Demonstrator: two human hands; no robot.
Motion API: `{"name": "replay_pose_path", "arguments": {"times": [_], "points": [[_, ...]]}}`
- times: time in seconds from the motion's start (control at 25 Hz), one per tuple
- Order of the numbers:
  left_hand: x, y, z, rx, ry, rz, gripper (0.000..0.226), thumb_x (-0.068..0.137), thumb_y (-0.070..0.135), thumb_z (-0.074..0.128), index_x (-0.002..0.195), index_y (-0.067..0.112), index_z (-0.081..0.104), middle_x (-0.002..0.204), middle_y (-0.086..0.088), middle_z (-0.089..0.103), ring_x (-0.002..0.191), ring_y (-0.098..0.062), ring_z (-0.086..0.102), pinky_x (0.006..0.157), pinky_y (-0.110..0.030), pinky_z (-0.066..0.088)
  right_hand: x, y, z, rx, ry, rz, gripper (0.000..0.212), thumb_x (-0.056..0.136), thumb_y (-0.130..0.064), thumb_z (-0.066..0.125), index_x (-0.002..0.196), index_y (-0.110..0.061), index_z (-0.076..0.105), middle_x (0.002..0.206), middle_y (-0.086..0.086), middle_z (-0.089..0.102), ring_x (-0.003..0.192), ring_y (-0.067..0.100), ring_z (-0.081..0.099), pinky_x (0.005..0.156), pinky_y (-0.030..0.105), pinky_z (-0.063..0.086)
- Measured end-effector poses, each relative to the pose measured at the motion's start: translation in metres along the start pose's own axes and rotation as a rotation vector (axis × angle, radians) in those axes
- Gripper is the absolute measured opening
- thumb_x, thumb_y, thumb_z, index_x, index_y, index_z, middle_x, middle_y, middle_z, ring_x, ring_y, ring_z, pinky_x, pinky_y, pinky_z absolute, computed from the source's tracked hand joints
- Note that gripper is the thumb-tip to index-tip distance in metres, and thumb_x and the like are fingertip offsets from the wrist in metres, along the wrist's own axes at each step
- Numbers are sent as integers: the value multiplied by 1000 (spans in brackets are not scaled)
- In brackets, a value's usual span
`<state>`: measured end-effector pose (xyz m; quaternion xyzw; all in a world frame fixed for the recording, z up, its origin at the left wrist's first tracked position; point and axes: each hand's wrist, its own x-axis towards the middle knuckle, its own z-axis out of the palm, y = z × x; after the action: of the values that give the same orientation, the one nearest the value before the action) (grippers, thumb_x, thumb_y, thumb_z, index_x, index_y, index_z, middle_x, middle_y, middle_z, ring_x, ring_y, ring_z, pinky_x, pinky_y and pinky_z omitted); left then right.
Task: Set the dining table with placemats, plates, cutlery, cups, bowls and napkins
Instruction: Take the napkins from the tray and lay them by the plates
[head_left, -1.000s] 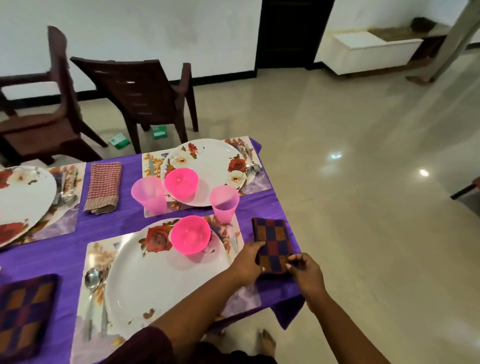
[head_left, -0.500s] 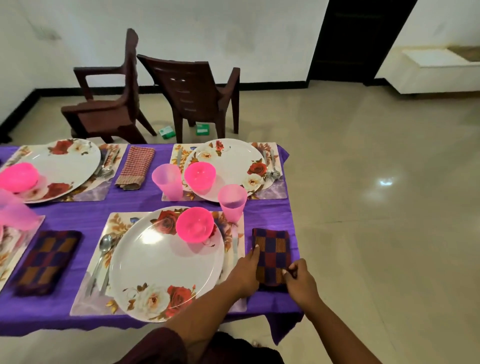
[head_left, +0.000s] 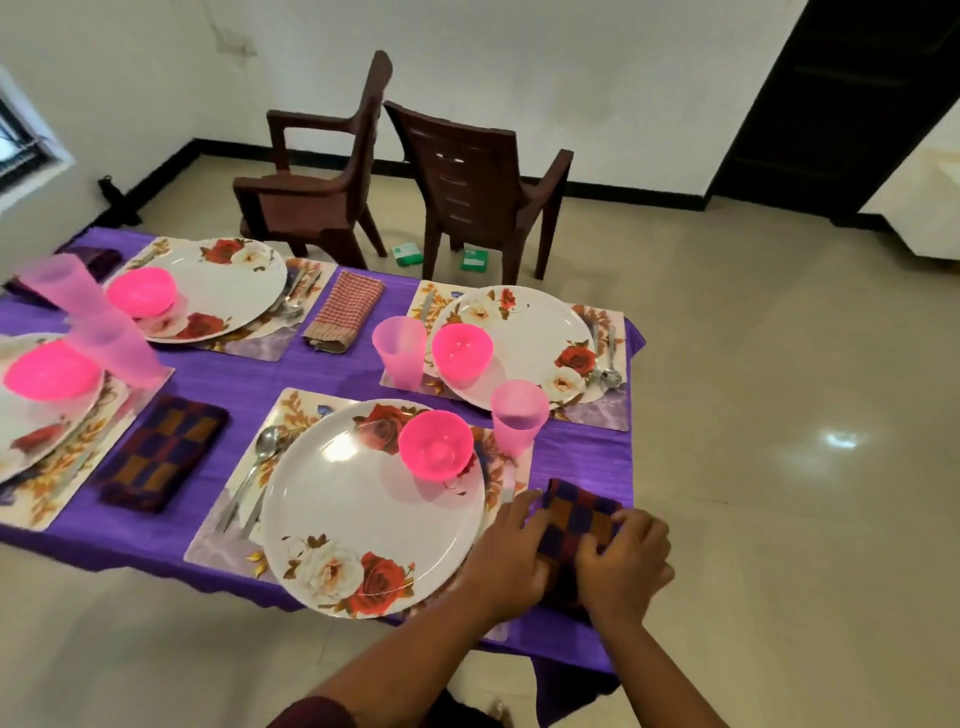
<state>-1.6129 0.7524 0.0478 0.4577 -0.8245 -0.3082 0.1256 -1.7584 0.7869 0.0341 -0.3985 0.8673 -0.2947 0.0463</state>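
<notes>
A purple tablecloth (head_left: 322, 374) covers the table, which carries four place settings. At the near left edge, partly cut off by the frame, a floral plate (head_left: 31, 415) lies on a placemat (head_left: 67, 467) and holds a pink bowl (head_left: 52, 370). Two pale pink cups, blurred, stand just right of that bowl: one far (head_left: 60, 288), one nearer (head_left: 122, 353). Far left, a second plate (head_left: 218, 288) holds a second pink bowl (head_left: 141, 292), with cutlery (head_left: 293, 306) at its right rim. A dark checked napkin (head_left: 161, 457) lies near, between the left setting and the middle one; a red checked napkin (head_left: 345, 312) lies far, between the two far settings.

In the near middle, a large plate (head_left: 363, 519) rests on a floral placemat (head_left: 234, 530), a spoon (head_left: 260, 457) beside its left rim and a third pink bowl (head_left: 435, 444) on its far right part. A third cup (head_left: 518, 415) stands just beyond. Far right, a fourth plate (head_left: 524, 343) bears the fourth bowl (head_left: 462, 351), with the fourth cup (head_left: 399, 352) to its left and cutlery (head_left: 605, 376) on its right.

At the near right corner lies a third napkin (head_left: 576, 514), dark checked and folded. The left hand (head_left: 511, 561) presses on its left side with fingers curled over the cloth; the right hand (head_left: 626, 558) pinches its right edge.

Two brown chairs stand beyond the table, one on the left (head_left: 317, 182) and one on the right (head_left: 478, 176), and two green boxes (head_left: 405, 254) lie on the floor.
</notes>
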Motion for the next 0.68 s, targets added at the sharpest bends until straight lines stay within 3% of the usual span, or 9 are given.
{"name": "replay_pose_path", "arguments": {"times": [0.12, 0.24, 0.44, 0.68], "points": [[-11, -30, -23, 214, 183, 85, 56, 78, 25, 62, 133, 23, 51, 151, -7, 39, 138, -28, 35, 111, -41, 38, 5, -46, 13, -110, -34, -386, 28, 74, -29, 51, 99, -15, 51, 105, 12, 51, 94, 32, 48, 77, 45, 36], [-30, -73, -66, 314, 315, 54, 63, 73, 26, 72, 132, 24, 52, 149, -8, 40, 138, -28, 34, 112, -46, 33, -5, -105, 42, -129, -77, -757, 37, 79, -31, 45, 113, -20, 50, 116, 7, 50, 102, 30, 50, 80, 42, 37], [-101, -171, -147, 374, 539, -269, 72, 70, 27, 71, 137, 23, 44, 152, -10, 33, 142, -31, 24, 113, -49, 25, -82, -248, 112, 22, -211, -1052, 43, 75, -23, 57, 117, -26, 50, 121, 1, 50, 112, 24, 47, 89, 42, 32], [-236, -298, -223, 485, 724, -693, 75, 67, 25, 67, 138, 19, 44, 151, -13, 34, 141, -33, 26, 110, -50, 22, -211, -382, 184, 71, -413, -1402, 42, 76, -31, 49, 118, -26, 53, 123, 2, 47, 113, 24, 46, 93, 45, 30]]}}
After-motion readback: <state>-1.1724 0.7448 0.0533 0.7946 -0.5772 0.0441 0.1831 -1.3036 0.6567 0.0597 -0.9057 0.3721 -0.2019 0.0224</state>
